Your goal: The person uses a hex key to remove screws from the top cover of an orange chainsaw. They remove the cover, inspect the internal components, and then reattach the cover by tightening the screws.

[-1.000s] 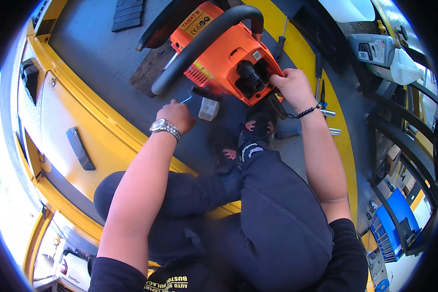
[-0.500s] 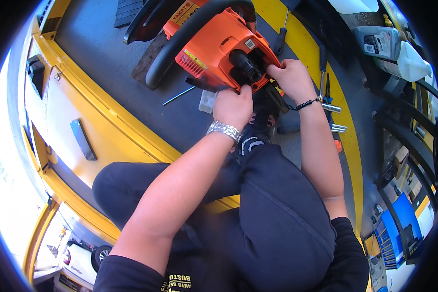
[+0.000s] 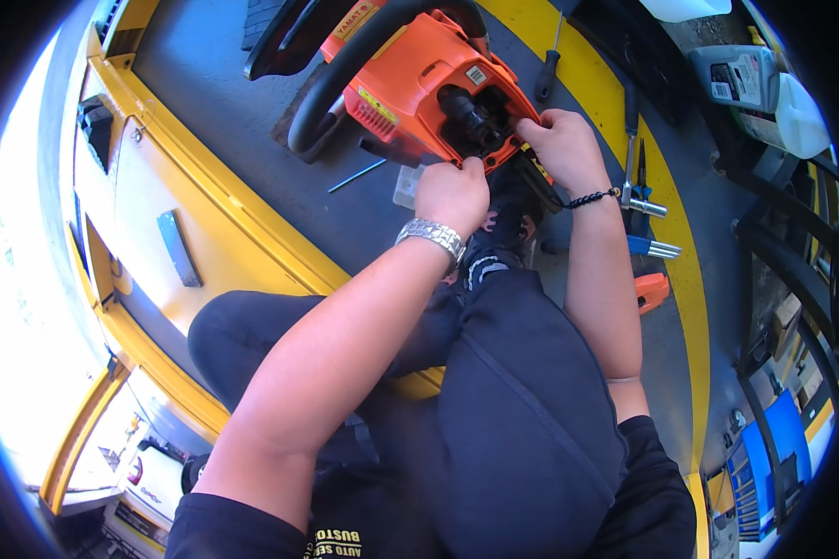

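Observation:
An orange chainsaw (image 3: 410,74) with a black wraparound handle (image 3: 326,98) lies at the top, its open end toward me. A black rubber fitting (image 3: 471,119) sits in that cavity. My left hand (image 3: 451,196) is closed on the near edge below the cavity, fingertips partly hidden. My right hand (image 3: 570,149) pinches the cavity's right edge with thumb and curled fingers. A thin metal rod (image 3: 356,176) lies on the floor left of my left hand, beside a small pale plastic piece (image 3: 406,186) that is partly covered by that hand.
A screwdriver (image 3: 547,74), a socket wrench (image 3: 630,130) and an orange part (image 3: 651,291) lie at the right. Plastic jugs (image 3: 732,76) and black metal frames (image 3: 783,261) stand beyond. A yellow metal panel (image 3: 205,214) holds a phone (image 3: 179,247). My legs are below.
My left hand has let go of the thin rod, now on the floor, and moved right to grip the chainsaw's near edge. My right hand stayed on the same edge.

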### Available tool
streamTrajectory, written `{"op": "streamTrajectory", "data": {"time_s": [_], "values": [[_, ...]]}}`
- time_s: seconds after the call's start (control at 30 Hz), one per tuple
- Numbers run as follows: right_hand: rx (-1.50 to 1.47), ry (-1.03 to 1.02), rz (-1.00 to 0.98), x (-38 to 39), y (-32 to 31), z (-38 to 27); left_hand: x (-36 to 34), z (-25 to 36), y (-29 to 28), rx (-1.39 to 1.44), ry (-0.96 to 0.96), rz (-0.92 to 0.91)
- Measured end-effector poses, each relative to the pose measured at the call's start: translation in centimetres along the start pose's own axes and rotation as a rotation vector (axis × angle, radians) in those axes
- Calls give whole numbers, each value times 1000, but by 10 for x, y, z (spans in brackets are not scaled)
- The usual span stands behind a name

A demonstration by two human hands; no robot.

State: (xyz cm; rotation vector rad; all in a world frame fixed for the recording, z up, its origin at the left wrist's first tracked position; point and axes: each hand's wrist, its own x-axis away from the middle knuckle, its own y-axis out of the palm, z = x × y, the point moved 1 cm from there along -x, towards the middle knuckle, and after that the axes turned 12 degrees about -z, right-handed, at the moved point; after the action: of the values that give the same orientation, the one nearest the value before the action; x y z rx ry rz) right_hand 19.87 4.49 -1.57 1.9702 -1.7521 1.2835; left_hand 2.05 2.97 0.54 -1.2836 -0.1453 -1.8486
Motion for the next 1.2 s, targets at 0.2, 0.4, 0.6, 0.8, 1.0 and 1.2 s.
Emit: {"op": "streamTrajectory", "data": {"time_s": [0.2, 0.4, 0.6, 0.8, 1.0, 1.2], "values": [[-335, -141, -12, 3, 9, 21, -18, -15, 6, 89, -64, -32], [-590, -209, -58, 6, 7, 46, -24, -24, 8, 145, -8, -126], [-55, 49, 429, -15, -35, 132, -10, -7, -3, 423, -98, -281], [305, 117, 258, -22, 5, 148, -7, -6, -10, 477, -132, -296], [237, 120, 407, -25, 19, 160, -6, -6, -5, 450, -90, -297], [-147, -127, 294, 27, 18, 112, -9, -14, -4, 508, -35, -224]]}}
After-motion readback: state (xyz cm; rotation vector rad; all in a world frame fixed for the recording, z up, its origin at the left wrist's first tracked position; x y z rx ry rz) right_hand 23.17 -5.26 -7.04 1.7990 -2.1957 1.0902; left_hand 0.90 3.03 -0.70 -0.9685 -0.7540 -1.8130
